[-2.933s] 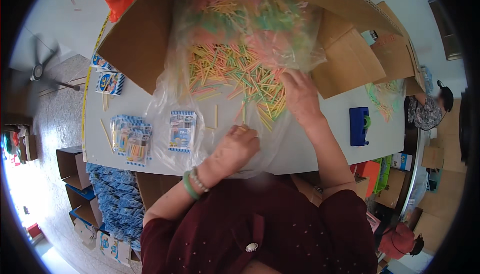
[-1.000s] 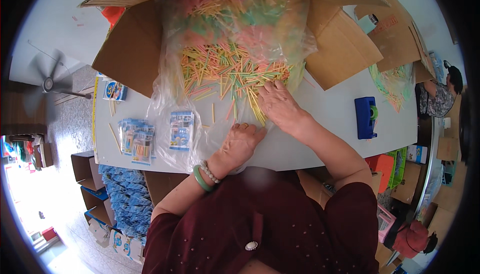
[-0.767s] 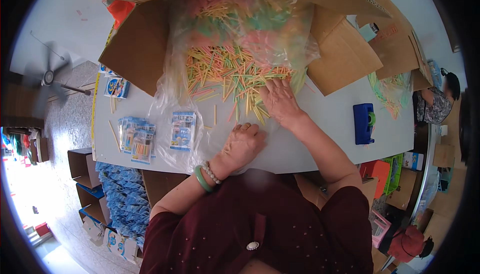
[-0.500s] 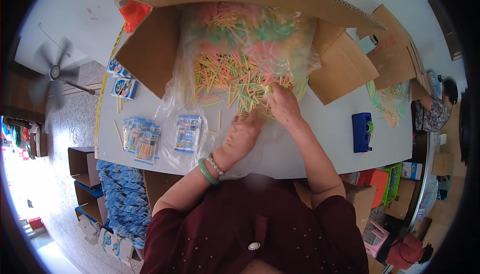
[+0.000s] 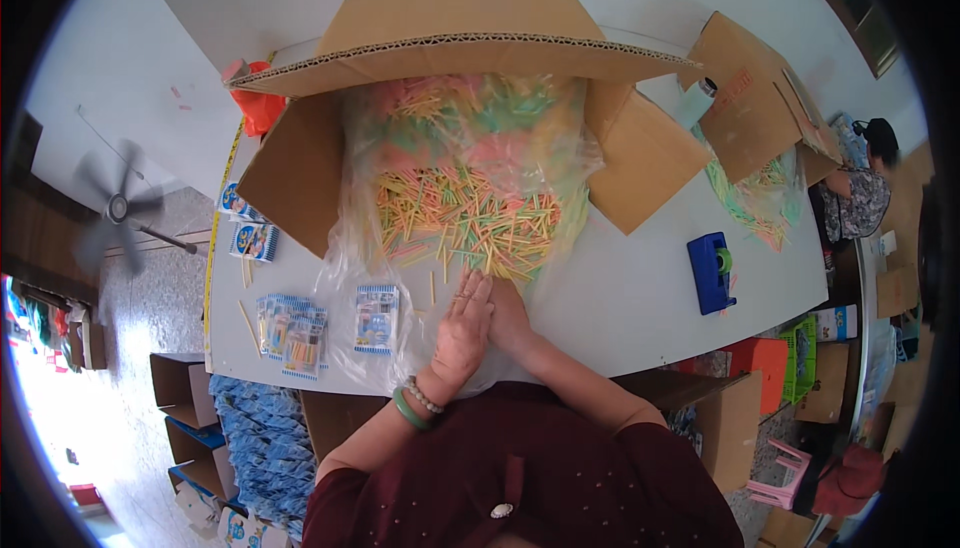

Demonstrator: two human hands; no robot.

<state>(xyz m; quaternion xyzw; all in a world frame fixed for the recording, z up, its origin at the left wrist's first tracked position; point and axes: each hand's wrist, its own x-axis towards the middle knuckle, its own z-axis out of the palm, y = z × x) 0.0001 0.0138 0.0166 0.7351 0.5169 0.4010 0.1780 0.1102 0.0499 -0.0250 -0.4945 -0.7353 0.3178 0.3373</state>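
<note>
A large cardboard box [image 5: 300, 173] lies open on its side on the white table [image 5: 620, 298]. A clear plastic bag [image 5: 350, 248] spills thin coloured sticks [image 5: 460, 228], yellow, green and pink, out of it. My left hand [image 5: 463, 326] and my right hand [image 5: 512, 315] are pressed side by side on the table just below the stick pile, fingers pointing at it. Whether they hold sticks between them is hidden. My left wrist wears a green bangle and a bead bracelet.
Small blue printed packets [image 5: 376, 318] lie left of my hands, more packets [image 5: 290, 326] near the table's left edge. A blue tape dispenser [image 5: 712, 272] sits at right. Another person [image 5: 862, 188] works at the far right beside a second box [image 5: 745, 108]. Cartons stand on the floor.
My hands were apart, the right one reaching into the stick pile. Both have since drawn together and now lie side by side at the pile's near edge.
</note>
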